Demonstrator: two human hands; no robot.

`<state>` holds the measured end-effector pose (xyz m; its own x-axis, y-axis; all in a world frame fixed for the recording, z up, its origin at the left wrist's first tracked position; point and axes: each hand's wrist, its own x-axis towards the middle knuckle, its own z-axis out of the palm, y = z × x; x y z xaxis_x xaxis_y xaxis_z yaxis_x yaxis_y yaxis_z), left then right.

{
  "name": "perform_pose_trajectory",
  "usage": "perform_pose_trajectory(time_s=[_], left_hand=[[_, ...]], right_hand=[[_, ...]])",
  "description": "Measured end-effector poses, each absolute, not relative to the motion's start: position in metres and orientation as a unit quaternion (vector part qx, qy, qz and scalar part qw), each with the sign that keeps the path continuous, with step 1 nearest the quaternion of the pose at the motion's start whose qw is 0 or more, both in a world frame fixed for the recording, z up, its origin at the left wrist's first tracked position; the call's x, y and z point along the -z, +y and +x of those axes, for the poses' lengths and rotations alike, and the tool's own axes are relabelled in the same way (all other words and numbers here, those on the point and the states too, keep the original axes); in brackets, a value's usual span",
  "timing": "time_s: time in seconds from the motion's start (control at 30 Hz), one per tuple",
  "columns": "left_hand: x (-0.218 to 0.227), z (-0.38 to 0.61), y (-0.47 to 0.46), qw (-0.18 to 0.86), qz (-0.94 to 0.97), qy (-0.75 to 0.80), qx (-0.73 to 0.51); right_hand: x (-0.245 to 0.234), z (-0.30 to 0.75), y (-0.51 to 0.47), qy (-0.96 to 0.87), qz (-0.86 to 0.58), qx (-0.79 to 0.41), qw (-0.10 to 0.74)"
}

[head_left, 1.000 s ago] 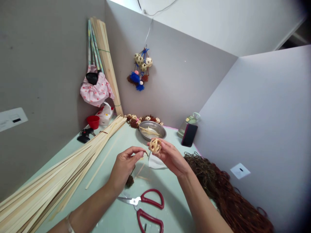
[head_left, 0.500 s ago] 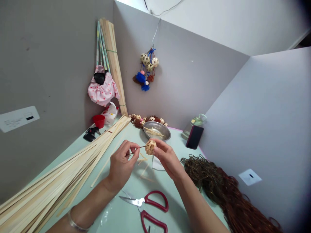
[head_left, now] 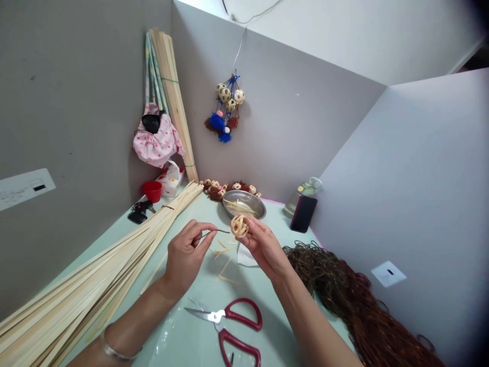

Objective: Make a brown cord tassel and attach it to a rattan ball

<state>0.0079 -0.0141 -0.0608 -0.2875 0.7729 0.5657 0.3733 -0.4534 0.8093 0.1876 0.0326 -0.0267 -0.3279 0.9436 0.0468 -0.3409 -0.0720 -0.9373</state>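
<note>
My right hand (head_left: 263, 247) holds a small woven bamboo ball (head_left: 240, 225) between fingertips above the pale green table (head_left: 179, 336). My left hand (head_left: 187, 255) pinches a thin dark cord (head_left: 217, 232) whose tip points at the ball from the left. Both hands hover just in front of a metal bowl (head_left: 244, 203). A few short bamboo slivers (head_left: 223, 255) lie on the table under the hands.
Red-handled scissors (head_left: 233, 326) lie near me. A long bundle of bamboo strips (head_left: 95, 285) runs along the left. Brown cord (head_left: 344, 300) is heaped at right. A phone (head_left: 303, 213), a jar, a red cup (head_left: 153, 191) and finished balls (head_left: 225, 187) sit at the back; grey partition walls enclose the table.
The left hand brought the dark cord up level and toward the ball. The right hand turned the ball slightly and kept it in front of the bowl.
</note>
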Motion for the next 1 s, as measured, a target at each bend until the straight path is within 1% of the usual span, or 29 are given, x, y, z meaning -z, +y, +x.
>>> perform_pose_trajectory(time_s=[0.23,0.4,0.77,0.87,1.0], left_hand=[[0.059,0.009,-0.017,0.14,0.592,0.505,-0.612],[0.06,0.006,-0.016,0.113,0.589,0.54,-0.591],[0.067,0.006,-0.014,0.075,0.62,0.553,-0.551],[0.067,0.006,-0.014,0.081,0.627,0.551,-0.545],[0.07,0.01,-0.014,0.126,0.645,0.54,-0.525]], right_hand=[[0.042,0.183,0.037,-0.432,-0.334,-0.706,0.451],[0.049,0.178,0.035,-0.426,-0.342,-0.714,0.438],[0.051,0.172,0.031,-0.434,-0.346,-0.719,0.418],[0.052,0.171,0.031,-0.433,-0.356,-0.721,0.408],[0.053,0.171,0.032,-0.436,-0.366,-0.716,0.405]])
